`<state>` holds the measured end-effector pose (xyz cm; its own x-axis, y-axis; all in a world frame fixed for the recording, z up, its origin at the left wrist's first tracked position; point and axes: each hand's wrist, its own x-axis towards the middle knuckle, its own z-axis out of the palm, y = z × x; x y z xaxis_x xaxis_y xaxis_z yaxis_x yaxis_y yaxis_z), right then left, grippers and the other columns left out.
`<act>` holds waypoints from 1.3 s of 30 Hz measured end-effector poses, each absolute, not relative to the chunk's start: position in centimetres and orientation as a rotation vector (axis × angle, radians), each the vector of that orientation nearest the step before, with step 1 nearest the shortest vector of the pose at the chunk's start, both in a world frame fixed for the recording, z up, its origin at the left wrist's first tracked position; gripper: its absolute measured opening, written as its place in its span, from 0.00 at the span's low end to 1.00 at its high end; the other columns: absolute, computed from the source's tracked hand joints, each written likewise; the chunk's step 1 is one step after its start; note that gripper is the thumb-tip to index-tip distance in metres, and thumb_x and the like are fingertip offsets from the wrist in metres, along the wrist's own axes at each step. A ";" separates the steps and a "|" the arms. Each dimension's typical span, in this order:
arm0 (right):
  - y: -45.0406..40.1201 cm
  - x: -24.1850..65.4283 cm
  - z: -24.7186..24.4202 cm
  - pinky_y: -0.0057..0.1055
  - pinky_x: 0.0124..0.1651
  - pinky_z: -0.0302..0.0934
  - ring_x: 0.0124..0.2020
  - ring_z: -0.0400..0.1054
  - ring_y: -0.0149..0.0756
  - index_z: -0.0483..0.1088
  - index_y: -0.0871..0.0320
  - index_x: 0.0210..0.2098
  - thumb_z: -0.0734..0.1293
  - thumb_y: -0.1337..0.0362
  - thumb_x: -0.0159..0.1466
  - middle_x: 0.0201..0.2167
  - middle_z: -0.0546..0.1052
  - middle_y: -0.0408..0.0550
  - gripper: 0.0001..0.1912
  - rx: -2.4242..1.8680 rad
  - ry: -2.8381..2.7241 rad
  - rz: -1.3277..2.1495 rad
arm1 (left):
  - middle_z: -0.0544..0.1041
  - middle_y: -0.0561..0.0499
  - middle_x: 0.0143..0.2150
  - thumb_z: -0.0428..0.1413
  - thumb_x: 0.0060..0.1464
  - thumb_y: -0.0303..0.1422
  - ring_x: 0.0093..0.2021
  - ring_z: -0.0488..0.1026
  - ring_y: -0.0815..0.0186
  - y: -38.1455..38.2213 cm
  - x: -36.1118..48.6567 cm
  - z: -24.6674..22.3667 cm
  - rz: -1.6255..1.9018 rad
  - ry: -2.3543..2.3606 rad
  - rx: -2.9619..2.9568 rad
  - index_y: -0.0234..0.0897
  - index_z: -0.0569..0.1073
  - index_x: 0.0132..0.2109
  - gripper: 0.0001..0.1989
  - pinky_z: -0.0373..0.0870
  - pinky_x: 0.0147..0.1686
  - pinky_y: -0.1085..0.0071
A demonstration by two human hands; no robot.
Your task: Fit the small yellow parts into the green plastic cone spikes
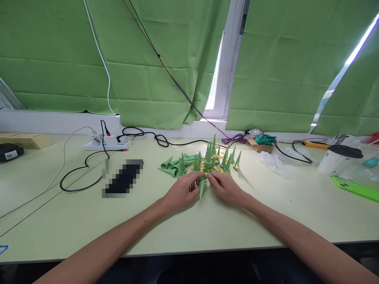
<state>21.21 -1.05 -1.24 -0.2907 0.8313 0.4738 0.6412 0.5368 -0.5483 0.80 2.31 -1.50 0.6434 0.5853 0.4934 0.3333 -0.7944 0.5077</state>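
Observation:
My left hand (184,190) is closed around a green plastic cone (202,187), whose pointed tip aims down toward me. My right hand (227,187) has its fingers pinched together at the cone's wide end, where a small yellow piece (206,174) shows. Just beyond my hands, several green cones (208,154) stand point-up, some stacked. More green cones (170,172) lie on their sides to the left. Small yellow pieces (218,170) are scattered among them. My fingertips partly hide the held cone's opening.
A pixelated dark object (124,179) lies left on the table (148,240). Behind it are a power strip (106,144) and black cables. To the right are clear plastic bags (272,162), a lidded white cup (339,161), a bright green phone case (355,188) and a small cardboard box (259,146).

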 end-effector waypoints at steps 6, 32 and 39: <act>-1.3 21.3 -0.6 0.29 0.29 0.51 0.23 0.56 0.30 0.56 0.55 0.25 0.53 0.56 0.74 0.21 0.64 0.40 0.21 -1.134 -1.923 0.310 | 0.70 0.55 0.31 0.50 0.63 0.35 0.23 0.62 0.73 2.0 1.1 -0.9 1.029 0.841 2.278 0.38 0.66 0.43 0.06 0.58 0.22 0.76; -1.5 21.5 -0.6 0.29 0.30 0.49 0.22 0.53 0.29 0.55 0.55 0.26 0.52 0.58 0.74 0.20 0.61 0.38 0.19 -1.025 -2.024 0.383 | 0.61 0.59 0.21 0.59 0.56 0.44 0.21 0.57 0.74 1.6 1.4 -0.2 0.946 0.786 2.075 0.37 0.63 0.31 0.18 0.54 0.20 0.75; -1.7 21.5 -0.6 0.30 0.28 0.48 0.20 0.52 0.29 0.52 0.55 0.24 0.51 0.58 0.74 0.18 0.60 0.38 0.21 -1.042 -2.045 0.430 | 0.61 0.58 0.25 0.61 0.55 0.39 0.23 0.56 0.75 1.7 1.4 -0.5 1.031 0.739 2.168 0.36 0.62 0.28 0.17 0.54 0.21 0.76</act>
